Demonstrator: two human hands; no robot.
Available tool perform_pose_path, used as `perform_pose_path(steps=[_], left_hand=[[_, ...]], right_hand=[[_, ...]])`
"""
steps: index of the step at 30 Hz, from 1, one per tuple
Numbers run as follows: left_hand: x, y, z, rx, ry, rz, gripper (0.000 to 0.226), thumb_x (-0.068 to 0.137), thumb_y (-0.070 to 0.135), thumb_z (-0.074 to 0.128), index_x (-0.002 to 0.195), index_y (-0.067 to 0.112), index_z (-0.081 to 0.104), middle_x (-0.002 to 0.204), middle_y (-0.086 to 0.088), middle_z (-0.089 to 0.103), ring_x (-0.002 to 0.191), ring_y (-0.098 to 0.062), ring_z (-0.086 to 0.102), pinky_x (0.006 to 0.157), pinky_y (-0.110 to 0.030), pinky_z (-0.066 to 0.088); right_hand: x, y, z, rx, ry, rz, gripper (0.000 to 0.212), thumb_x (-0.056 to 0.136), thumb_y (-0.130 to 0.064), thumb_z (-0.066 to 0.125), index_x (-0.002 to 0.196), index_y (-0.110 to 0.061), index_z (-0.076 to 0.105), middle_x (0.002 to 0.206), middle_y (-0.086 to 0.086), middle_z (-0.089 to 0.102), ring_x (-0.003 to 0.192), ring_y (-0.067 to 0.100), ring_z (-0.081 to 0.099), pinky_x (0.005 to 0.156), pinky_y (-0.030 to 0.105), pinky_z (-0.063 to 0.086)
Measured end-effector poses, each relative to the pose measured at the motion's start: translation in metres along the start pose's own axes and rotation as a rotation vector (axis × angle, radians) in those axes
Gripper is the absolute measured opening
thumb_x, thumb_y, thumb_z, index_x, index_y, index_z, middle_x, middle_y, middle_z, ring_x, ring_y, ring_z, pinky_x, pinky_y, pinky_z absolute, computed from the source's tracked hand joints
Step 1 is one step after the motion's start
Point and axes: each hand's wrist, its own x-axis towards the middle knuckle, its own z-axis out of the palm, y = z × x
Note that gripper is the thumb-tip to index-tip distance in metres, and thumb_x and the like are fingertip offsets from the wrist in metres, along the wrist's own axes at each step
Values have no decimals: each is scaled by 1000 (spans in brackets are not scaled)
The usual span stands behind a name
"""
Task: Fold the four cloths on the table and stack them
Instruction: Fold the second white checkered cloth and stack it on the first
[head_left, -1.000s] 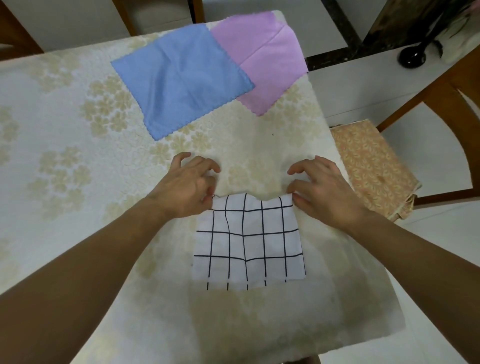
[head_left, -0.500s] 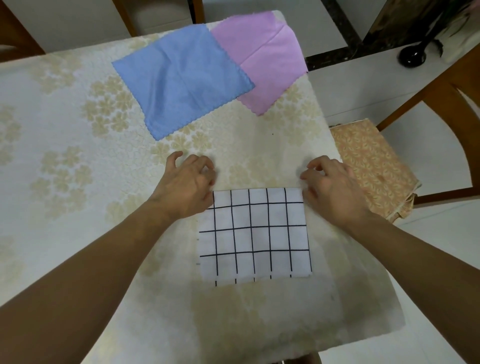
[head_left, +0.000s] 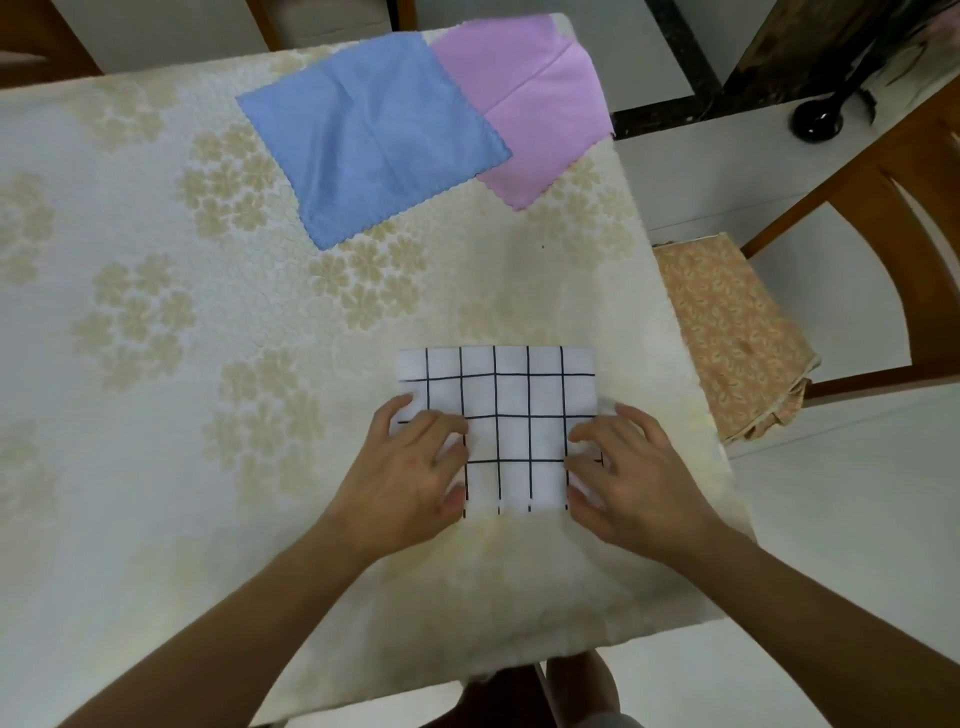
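Checked cloth: white with a black grid, folded into a flat rectangle on the table, near the table's right edge and close to its near edge.
My left hand: lies on the checked cloth's left side, over its near-left corner, fingers loosely bent and pressing down. I can't tell whether any fabric is pinched under them.
My right hand: mirrors it on the cloth's right side, over the near-right corner, fingers bent and resting on the fabric.
Blue cloth: spread unfolded, well beyond the checked cloth, toward the table's far edge.
Pink cloth: unfolded, just right of the blue cloth, partly under its right edge, one corner reaching past the table's right edge.
Chair cushion: orange, patterned, right of the table.
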Motion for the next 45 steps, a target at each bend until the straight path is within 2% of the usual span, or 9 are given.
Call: perform_pose_path(steps=[7,13,18,24,30,33,41,43,45], left_hand=[[-24,-1,5,56,-40,-16,28,78,33,66,95,11,70,114,-3,63,100,-23,63,109,-57,31],[-26,0,9,107,66,74,15,81,21,62,89,11,70,108,-1,65,94,-22,62,105,-56,36],[-20,2,13,134,175,59,14,85,11,58,77,11,70,101,-1,68,85,-22,63,104,-55,38],[-32,10,11,108,47,32,32,80,38,62,90,9,71,109,-3,65,94,-23,62,106,-57,34],[-31,9,15,154,133,58,10,83,12,61,84,10,70,104,-3,67,89,-23,62,107,-55,35],[-32,12,14,164,175,49,10,85,8,61,81,11,69,102,-3,67,87,-24,63,108,-55,34],[-40,23,4,130,101,66,9,84,14,61,78,13,68,105,-3,66,92,-23,63,107,-56,34],[-43,24,4,101,44,73,9,81,21,65,82,13,69,107,-3,65,94,-23,63,108,-57,34],[-46,25,4,56,1,82,21,82,34,64,84,13,70,107,-2,64,95,-21,62,107,-57,34]], right_hand=[[-20,-2,3,-94,-35,5,22,79,-30,70,91,-11,73,112,9,66,104,29,62,109,53,36],[-23,-7,7,-170,33,-97,14,85,-20,64,79,-10,72,111,8,66,104,29,61,109,53,37],[-24,-10,13,-214,110,-97,22,87,-11,63,66,-11,68,106,6,68,98,28,63,110,53,36],[-27,-17,12,-227,163,-72,19,86,-10,64,67,-10,67,102,6,68,93,27,64,108,52,37],[-29,-15,12,-241,155,-46,15,86,-15,64,72,-11,67,104,5,67,94,27,63,108,51,37],[-31,-16,9,-240,160,-43,15,86,-15,66,72,-11,67,104,6,67,95,27,63,107,53,38],[-40,-21,9,-216,139,-51,14,82,-8,67,69,-11,63,99,7,66,90,27,64,108,52,37],[-42,-22,9,-207,103,-47,10,81,-9,67,72,-11,64,101,8,66,91,27,64,108,52,37],[-43,-22,7,-191,58,-39,9,82,-14,64,73,-10,65,104,9,65,94,27,63,109,52,35]])
